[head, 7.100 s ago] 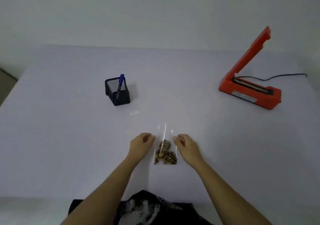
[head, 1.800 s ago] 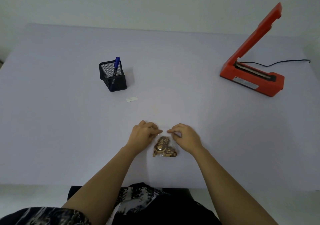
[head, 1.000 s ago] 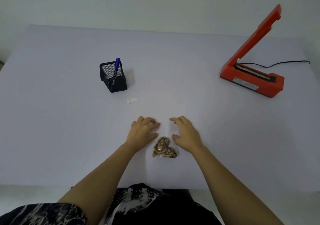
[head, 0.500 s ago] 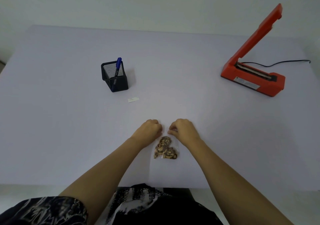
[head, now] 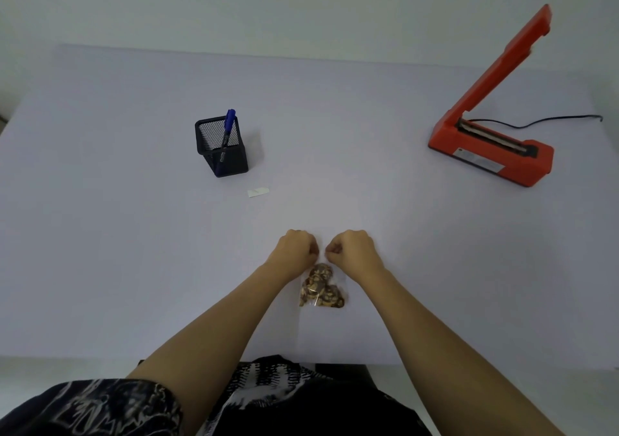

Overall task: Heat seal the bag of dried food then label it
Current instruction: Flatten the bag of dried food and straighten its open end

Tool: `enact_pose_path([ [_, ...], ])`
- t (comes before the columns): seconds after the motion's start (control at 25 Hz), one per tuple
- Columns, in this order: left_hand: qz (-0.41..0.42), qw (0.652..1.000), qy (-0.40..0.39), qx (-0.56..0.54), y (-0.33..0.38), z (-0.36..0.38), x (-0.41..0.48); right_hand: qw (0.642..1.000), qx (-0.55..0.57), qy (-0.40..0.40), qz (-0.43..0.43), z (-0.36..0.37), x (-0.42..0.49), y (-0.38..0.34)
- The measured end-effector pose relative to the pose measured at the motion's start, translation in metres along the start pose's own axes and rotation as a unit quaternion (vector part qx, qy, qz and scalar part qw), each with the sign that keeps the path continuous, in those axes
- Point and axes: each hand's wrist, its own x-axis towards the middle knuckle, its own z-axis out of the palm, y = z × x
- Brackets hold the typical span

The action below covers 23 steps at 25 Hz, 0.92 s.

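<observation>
Two hands work close together: the left hand (head: pixel 296 249) and right hand (head: pixel 353 249) are curled, apparently pinching the clear top of the bag (head: pixel 321 288) of dried food lying on the worktop (head: pixel 100 234) near the front edge. Pressing the mouth flat and wrinkle-free should help it seal in the open red heat sealer (head: pixel 492 154), far right. The worktop is pale lilac and the wall is plain.

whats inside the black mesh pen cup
One blue-capped marker leans inside the black mesh pen cup, cap above the rim. The cup's lower walls hide its bottom, so anything small lying there cannot be seen.
</observation>
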Motion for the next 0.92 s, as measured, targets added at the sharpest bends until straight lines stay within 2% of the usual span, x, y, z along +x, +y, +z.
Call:
enact_pose_path([
  [0.28,0.001,1.000,0.016,0.003,-0.003,0.002,-0.001,0.999,0.028,0.000,0.024,-0.008,-0.004,0.014],
  [0.48,0.004,1.000,0.016,0.005,-0.003,0.001,0.000,1.000,0.001,-0.008,0.017,-0.010,-0.002,0.011],
  [0.68,-0.006,1.000,0.009,0.000,0.000,0.001,0.001,0.998,0.051,-0.001,0.021,0.001,0.000,0.003],
  [0.92,-0.010,1.000,0.009,-0.020,-0.002,0.001,-0.001,0.997,0.060,0.010,0.051,-0.008,-0.002,0.020],
])
